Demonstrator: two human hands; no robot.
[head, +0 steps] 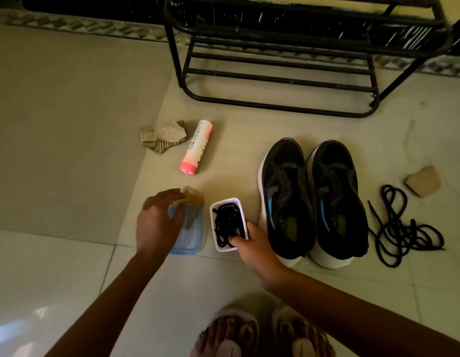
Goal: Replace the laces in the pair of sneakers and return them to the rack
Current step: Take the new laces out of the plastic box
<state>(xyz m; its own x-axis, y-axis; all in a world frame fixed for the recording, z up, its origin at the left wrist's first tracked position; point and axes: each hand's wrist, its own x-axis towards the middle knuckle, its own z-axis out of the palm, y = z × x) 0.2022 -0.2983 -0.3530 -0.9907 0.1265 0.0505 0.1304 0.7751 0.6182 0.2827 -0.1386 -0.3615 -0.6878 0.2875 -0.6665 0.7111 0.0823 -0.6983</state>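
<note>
Two black sneakers with white soles, the left one (285, 199) and the right one (338, 202), stand side by side on the floor without laces. Loose black laces (404, 228) lie in a heap to their right. A small white container (214, 210) holds more black laces (227, 222). My right hand (254, 249) grips this container at its near right corner, thumb inside the rim. My left hand (156, 222) rests with spread fingers on a clear blue lid (191, 235) lying flat on the floor to the left of the container.
A black metal shoe rack (280, 63) stands at the back against the wall. A pink spray can (196, 146) lies on its side beside torn cardboard (163, 136). Another cardboard scrap (423, 184) lies at the right. My sandalled feet (262, 333) are at the bottom edge.
</note>
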